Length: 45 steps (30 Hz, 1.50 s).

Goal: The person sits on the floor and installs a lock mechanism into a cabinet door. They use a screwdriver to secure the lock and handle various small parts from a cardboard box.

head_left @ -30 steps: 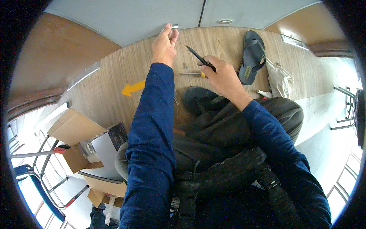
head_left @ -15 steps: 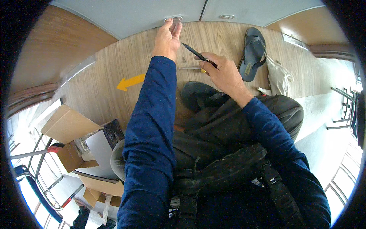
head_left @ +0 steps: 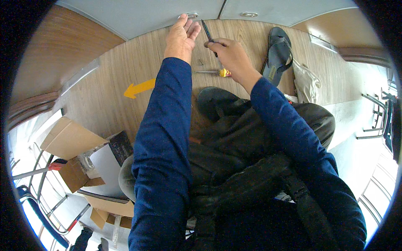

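Note:
My left hand [head_left: 180, 39] reaches up to the lower edge of a grey door panel [head_left: 146, 14]. Its thumb and fingers are apart beside an oval metal fitting [head_left: 192, 16], partly covered by the fingers. Whether the hand touches the fitting, I cannot tell. My right hand [head_left: 233, 58] grips a slim black pencil [head_left: 207, 31], its pointed end up toward the panel, just right of my left fingers. Below the hands a screwdriver [head_left: 225, 72] with a yellow and red handle lies on the wood-look floor [head_left: 167, 71].
A second oval fitting [head_left: 248, 15] sits on the right panel. One dark flip-flop [head_left: 278, 54] and a cream cloth bag [head_left: 305, 81] lie at right. A yellow arrow [head_left: 140, 88] marks the floor. Open cardboard boxes [head_left: 71, 136] and a blue-edged chair [head_left: 42, 217] are at left.
My right hand has moved up and left, bringing the pencil tip close to the panel. My left fingers have spread, showing more of the fitting. More of the screwdriver's handle is visible.

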### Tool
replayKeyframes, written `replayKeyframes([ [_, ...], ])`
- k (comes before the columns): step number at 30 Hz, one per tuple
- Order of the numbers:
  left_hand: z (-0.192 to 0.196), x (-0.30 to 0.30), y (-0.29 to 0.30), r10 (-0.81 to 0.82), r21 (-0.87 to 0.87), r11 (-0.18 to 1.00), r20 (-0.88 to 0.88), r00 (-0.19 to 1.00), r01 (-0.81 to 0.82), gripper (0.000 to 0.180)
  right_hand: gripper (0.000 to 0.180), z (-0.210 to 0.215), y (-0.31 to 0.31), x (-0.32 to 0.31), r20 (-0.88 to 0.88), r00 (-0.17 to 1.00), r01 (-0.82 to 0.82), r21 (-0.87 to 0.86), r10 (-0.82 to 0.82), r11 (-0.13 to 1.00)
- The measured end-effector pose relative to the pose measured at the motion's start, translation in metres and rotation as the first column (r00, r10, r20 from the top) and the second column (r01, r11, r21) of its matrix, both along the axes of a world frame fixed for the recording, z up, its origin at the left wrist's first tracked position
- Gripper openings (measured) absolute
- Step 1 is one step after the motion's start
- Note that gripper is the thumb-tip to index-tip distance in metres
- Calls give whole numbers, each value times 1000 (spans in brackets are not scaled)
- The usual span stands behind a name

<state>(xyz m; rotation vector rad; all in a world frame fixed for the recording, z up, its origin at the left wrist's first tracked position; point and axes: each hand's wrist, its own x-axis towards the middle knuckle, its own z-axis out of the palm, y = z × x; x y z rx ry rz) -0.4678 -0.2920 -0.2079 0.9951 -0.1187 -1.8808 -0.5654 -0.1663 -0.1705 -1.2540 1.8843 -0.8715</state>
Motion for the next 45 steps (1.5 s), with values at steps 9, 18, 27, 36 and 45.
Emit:
replayKeyframes([
  [9,-4,-4,5,102,-120,988,75,992,-92,26,30,-4,-27,15,224,967,117,47,-125,992],
  [18,-9,-7,10,121,-142,983,5,993,-119,28,31,-17,-39,10,9,996,91,11,-91,996],
  [27,-9,-22,17,218,-163,963,8,976,-214,31,33,-10,-39,4,-9,996,91,73,-90,993],
  [36,-20,-20,9,205,-195,959,-18,979,-205,27,29,-7,-39,8,-81,996,38,42,-35,998],
  [45,-14,-18,8,205,-156,967,13,979,-200,27,31,-13,-44,5,-77,995,69,8,-68,998],
])
